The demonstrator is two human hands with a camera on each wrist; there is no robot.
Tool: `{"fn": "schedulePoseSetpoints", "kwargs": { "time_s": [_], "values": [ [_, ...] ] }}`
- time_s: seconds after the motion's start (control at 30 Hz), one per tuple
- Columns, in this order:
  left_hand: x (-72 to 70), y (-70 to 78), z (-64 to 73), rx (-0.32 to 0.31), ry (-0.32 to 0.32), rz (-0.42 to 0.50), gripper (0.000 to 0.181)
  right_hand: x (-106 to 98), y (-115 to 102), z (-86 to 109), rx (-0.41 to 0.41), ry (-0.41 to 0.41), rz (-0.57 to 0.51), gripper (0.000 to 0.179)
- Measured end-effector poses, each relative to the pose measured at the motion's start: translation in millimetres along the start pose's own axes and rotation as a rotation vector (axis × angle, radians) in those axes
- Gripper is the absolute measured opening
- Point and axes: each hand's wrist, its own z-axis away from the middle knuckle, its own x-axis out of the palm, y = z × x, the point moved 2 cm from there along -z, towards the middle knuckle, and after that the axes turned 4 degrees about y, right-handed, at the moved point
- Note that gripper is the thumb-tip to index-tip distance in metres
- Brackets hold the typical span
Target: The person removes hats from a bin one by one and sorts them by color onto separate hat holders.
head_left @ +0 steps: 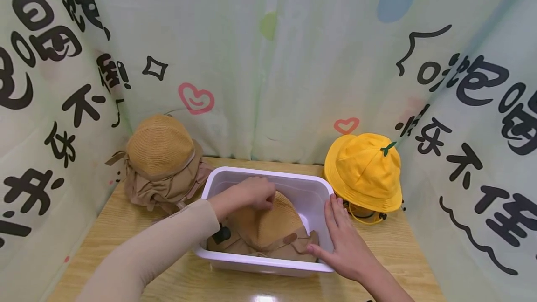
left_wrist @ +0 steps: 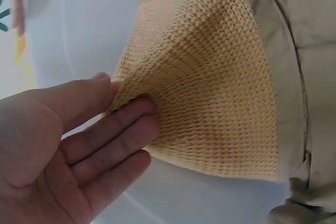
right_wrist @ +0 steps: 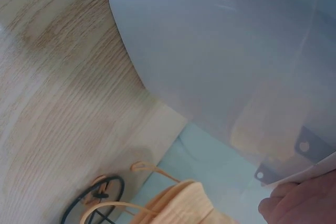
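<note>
A tan woven sun hat [head_left: 285, 213] with a beige cloth brim lies inside a white plastic tub [head_left: 268, 259]. My left hand [head_left: 253, 192] reaches into the tub and pinches the hat's crown. In the left wrist view, the thumb and fingers of the left hand [left_wrist: 100, 140] hold a fold of the woven hat [left_wrist: 210, 82]; a small brown patch shows on its band. On the tub's right rim, my right hand [head_left: 346, 241] rests with straight fingers and the thumb spread over the inner side. Only part of the right hand [right_wrist: 304, 203] shows in the right wrist view.
Left of the tub stands another woven hat [head_left: 159, 148] with a loose brown cloth brim. A yellow bucket hat [head_left: 362, 171] with a green sprout stands close to its right. The wooden table [head_left: 390, 264] is enclosed by printed curtains [head_left: 251, 59] on three sides.
</note>
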Motion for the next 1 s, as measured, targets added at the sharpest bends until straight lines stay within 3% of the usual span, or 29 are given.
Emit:
{"fn": "schedulePoseSetpoints", "kwargs": {
  "time_s": [0.17, 0.27, 0.53, 0.77, 1.0],
  "values": [
    [-15.7, 4.9, 6.9, 0.090, 0.128, 0.018, 0.031, 0.7, -1.7, 0.1, 0.017, -0.009, -0.006, 0.108],
    [-24.7, 7.4, 13.2, 0.123, 0.215, 0.026, 0.025, 1.2, -2.3, 0.3, 0.024, -0.012, -0.011, 0.108],
    [-41.3, 9.5, 35.7, 0.139, 0.402, 0.063, 0.012, 3.2, -4.4, -1.6, 0.011, -0.004, -0.009, 0.108],
    [-51.5, 9.2, 48.9, 0.118, 0.601, 0.164, 0.040, 0.7, -3.9, -1.8, 0.054, -0.019, -0.038, 0.111],
    [-66.5, 11.5, 68.6, 0.110, 0.749, 0.257, 0.036, 0.3, -2.2, -1.5, 0.044, 0.019, -0.036, 0.111]
  ]
}}
